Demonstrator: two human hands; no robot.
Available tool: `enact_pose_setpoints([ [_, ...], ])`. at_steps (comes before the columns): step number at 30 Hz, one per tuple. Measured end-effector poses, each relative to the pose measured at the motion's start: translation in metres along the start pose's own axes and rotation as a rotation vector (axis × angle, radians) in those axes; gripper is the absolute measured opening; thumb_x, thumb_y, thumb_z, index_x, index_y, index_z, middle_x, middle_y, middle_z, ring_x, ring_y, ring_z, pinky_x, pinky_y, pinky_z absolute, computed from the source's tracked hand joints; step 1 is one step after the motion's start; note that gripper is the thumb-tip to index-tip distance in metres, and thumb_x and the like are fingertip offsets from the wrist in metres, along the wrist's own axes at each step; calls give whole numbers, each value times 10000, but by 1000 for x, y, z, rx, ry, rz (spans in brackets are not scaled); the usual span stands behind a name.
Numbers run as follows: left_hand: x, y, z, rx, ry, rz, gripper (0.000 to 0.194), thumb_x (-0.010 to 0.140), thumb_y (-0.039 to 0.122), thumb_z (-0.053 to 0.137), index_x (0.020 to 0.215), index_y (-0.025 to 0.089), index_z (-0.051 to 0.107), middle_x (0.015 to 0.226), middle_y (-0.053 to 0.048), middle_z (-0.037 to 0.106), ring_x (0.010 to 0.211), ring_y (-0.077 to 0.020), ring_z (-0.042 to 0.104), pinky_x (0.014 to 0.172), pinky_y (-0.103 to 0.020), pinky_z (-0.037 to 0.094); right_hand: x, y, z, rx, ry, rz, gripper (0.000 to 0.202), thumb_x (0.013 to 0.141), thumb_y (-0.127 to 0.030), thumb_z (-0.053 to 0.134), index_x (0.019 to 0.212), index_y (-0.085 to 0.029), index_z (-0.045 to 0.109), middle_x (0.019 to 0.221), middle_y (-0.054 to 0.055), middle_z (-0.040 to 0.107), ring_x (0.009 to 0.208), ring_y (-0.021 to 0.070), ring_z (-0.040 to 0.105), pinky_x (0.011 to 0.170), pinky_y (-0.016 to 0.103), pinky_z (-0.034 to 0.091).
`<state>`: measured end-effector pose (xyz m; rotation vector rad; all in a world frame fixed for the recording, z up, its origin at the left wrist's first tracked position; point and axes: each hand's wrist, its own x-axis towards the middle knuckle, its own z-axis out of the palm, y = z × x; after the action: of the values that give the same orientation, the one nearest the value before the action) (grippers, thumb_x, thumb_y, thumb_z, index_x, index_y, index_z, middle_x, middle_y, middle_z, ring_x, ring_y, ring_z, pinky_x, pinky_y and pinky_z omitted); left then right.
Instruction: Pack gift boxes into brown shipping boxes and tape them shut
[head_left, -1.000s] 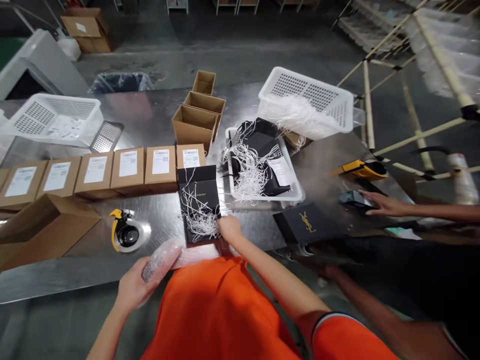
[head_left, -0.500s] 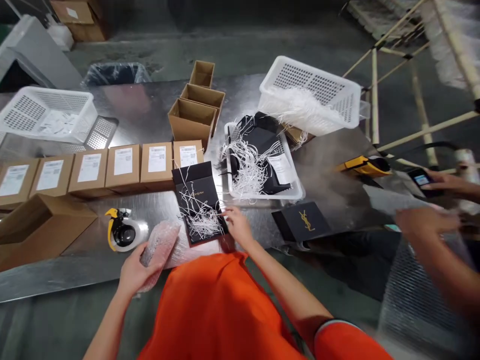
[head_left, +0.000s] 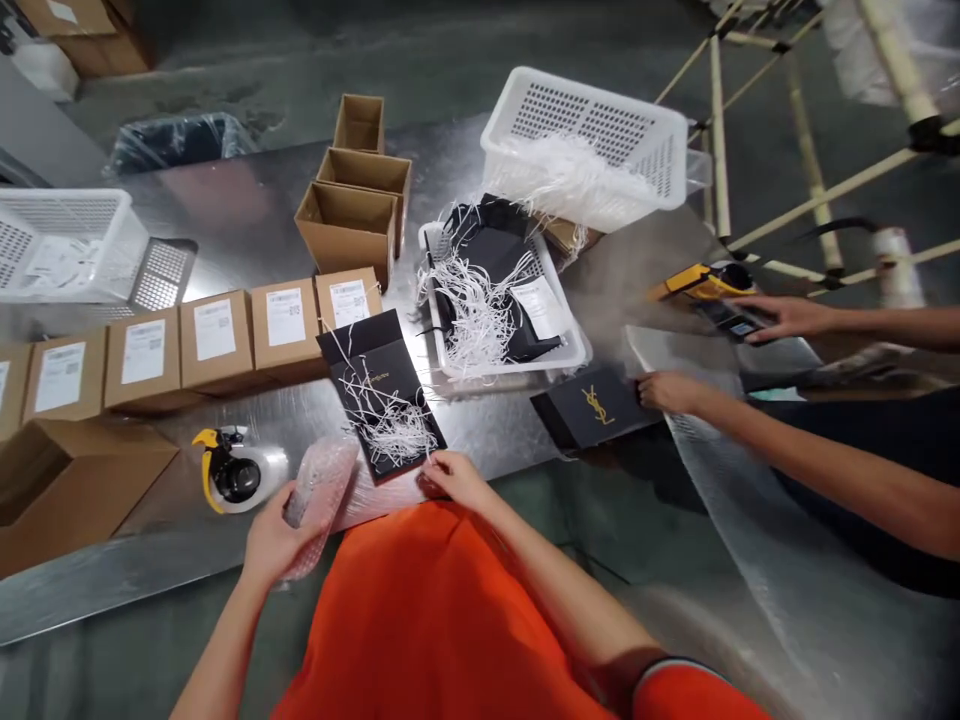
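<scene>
My left hand [head_left: 276, 540] is wrapped round a pinkish bubble-wrapped pack [head_left: 322, 495] at the table's front edge. Just right of the pack lies an open black box [head_left: 376, 350] with its lid folded back and white paper shreds [head_left: 401, 432] inside. My right hand [head_left: 455, 478] is at the box's lower right corner, thumb and fingers pressed together; whatever they pinch is too small to name. Behind the box, a white tray [head_left: 581, 352] holds more shreds and black packaging. A black box with a gold logo [head_left: 577, 408] sits to the right.
Labelled cartons [head_left: 217, 340] stand in a row at the left, near a tape dispenser [head_left: 234, 478] and an open carton [head_left: 90, 480]. Open cartons [head_left: 352, 215] and a white basket [head_left: 585, 140] stand behind. Another person's hands [head_left: 675, 392] hold clear wrap and a dark device at the right.
My right hand has moved down from the shreds to the box's near corner, its fingers now closed. The other person's hands have shifted left, drawing clear wrap towards the logo box. The view has shifted.
</scene>
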<state>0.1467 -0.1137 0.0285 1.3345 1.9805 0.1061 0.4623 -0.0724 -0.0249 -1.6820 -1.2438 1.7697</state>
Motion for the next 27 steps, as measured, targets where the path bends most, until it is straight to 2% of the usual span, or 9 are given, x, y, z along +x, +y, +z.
enact_pose_setpoints([
  [4, -1, -4, 0, 33, 0, -1, 648, 648, 484, 686, 1209, 192, 548, 1139, -76, 682, 1006, -282, 646, 836, -368, 510, 21, -46, 6, -164, -1, -152, 149, 871, -277, 498, 817, -179, 597, 685, -3, 641, 619, 129, 608, 610, 229, 476],
  [8, -9, -7, 2, -3, -11, -46, 640, 668, 470, 676, 1233, 207, 532, 1183, -80, 675, 1072, -292, 628, 863, -373, 505, 45, -73, 8, -555, 19, -81, 108, 817, -114, 540, 822, -142, 644, 839, 89, 696, 791, 188, 658, 732, 265, 477],
  [11, -18, -10, 5, -7, -2, -83, 600, 680, 459, 670, 1213, 217, 540, 1169, -81, 682, 1050, -291, 636, 856, -374, 503, 43, -74, -5, -664, 67, -63, 147, 727, -23, 565, 751, -138, 653, 963, 157, 693, 952, 253, 640, 824, 301, 446],
  [13, -24, -14, 7, -14, 10, -104, 571, 687, 440, 659, 1198, 214, 543, 1167, -81, 680, 1032, -285, 641, 848, -365, 499, 34, -69, -18, -709, 103, -49, 186, 750, -29, 527, 794, -151, 660, 1016, 153, 685, 1011, 258, 620, 841, 307, 435],
  [16, -31, -21, 11, -41, 22, -157, 575, 681, 445, 661, 1195, 214, 546, 1153, -75, 683, 1009, -279, 645, 816, -339, 494, 17, -54, -27, -730, 115, -12, 216, 788, -65, 489, 876, -165, 659, 925, 111, 695, 932, 225, 638, 779, 291, 453],
  [19, -35, -24, 16, -58, 31, -190, 595, 676, 447, 666, 1207, 207, 545, 1154, -80, 682, 1003, -276, 644, 807, -327, 486, 4, -30, -17, -512, 4, 86, 258, 808, -126, 493, 1018, -162, 640, 792, 48, 689, 699, 165, 651, 612, 250, 471],
  [23, -35, -20, 19, -64, 34, -202, 628, 667, 440, 660, 1227, 182, 535, 1154, -96, 679, 1000, -275, 643, 828, -334, 485, 0, -2, 11, 178, -48, 205, 328, 790, -237, 565, 1104, -157, 615, 750, 13, 664, 573, 118, 612, 489, 212, 435],
  [25, -33, -17, 19, -60, 39, -192, 634, 651, 444, 666, 1210, 171, 544, 1153, -103, 677, 1004, -281, 641, 841, -346, 486, 0, -1, 23, 288, -18, 154, 265, 770, -272, 603, 1002, -154, 650, 714, 2, 649, 529, 95, 571, 484, 206, 426],
  [27, -30, -16, 19, -59, 38, -163, 614, 646, 439, 666, 1188, 173, 553, 1135, -98, 681, 998, -284, 642, 843, -360, 493, 3, -10, 33, 288, -79, 74, 245, 781, -294, 608, 972, -154, 671, 725, 12, 661, 529, 93, 563, 513, 220, 450],
])
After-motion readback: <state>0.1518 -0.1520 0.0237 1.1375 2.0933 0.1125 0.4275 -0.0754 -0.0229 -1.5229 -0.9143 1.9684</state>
